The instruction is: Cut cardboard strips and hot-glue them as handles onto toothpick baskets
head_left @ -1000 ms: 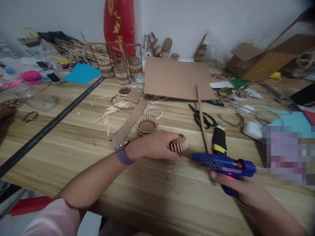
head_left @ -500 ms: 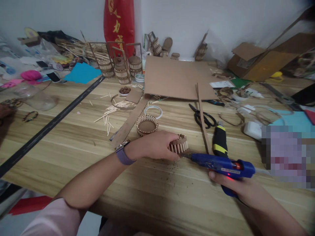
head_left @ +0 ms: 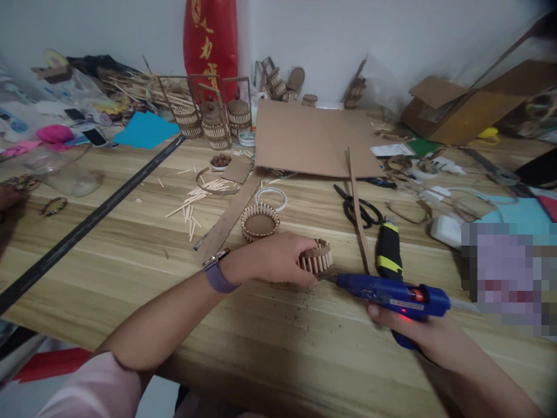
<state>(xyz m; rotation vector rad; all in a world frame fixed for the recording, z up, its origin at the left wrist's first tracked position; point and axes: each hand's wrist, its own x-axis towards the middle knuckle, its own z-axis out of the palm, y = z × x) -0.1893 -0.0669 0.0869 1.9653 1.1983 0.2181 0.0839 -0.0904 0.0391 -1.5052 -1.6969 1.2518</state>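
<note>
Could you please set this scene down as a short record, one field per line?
Left hand: grips a small slatted piece
Right hand: holds a blue glue gun, red light showing
Nozzle: close to the piece's lower edge; contact cannot be told
Behind left hand: round slatted tray, open side up
Right side: cardboard strip crossing black scissors
Farther back: large cardboard sheet; handled baskets

"力" [head_left: 206, 52] on red bag [head_left: 221, 40], unreadable label [head_left: 407, 304] on glue gun [head_left: 368, 287]
</note>
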